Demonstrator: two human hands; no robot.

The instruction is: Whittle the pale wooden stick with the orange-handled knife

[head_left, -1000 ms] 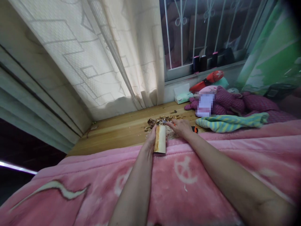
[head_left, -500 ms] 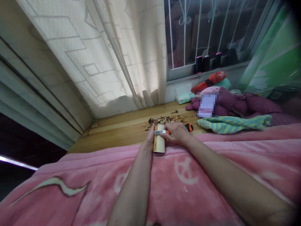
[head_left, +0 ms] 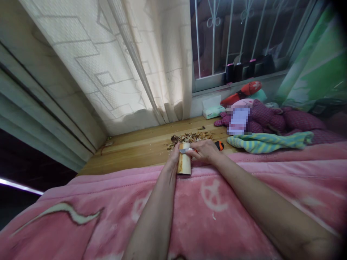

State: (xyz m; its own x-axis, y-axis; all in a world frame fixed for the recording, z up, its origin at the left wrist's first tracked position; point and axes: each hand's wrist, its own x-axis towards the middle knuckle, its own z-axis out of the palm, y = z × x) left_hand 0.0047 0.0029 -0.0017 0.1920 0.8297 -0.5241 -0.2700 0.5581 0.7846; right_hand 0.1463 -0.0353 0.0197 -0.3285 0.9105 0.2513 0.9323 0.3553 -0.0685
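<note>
My left hand (head_left: pixel 173 157) grips the left side of a pale, cylinder-like piece (head_left: pixel 185 167), which looks like wood or bamboo with a brown strip along its left side. In my right hand (head_left: pixel 204 150) is a knife (head_left: pixel 184 150) with an orange and black handle, whose end sticks out to the right of the hand. The blade lies across the upper part of the pale piece and points left. Brown and cream shavings (head_left: pixel 191 137) are heaped on the wooden surface just beyond both hands.
The wooden surface (head_left: pixel 135 148) meets a pink blanket (head_left: pixel 121 202) in front. To the right lie a striped cloth (head_left: pixel 268 142), a purple checked stuffed toy (head_left: pixel 262 115) and a tissue pack (head_left: pixel 213 112). A curtain (head_left: pixel 130 72) and a barred window (head_left: pixel 235 43) stand behind.
My right hand has brought the knife from the far end of the pale piece onto its upper face. Since half a second ago the blade has shifted slightly away from me. My left hand keeps its hold.
</note>
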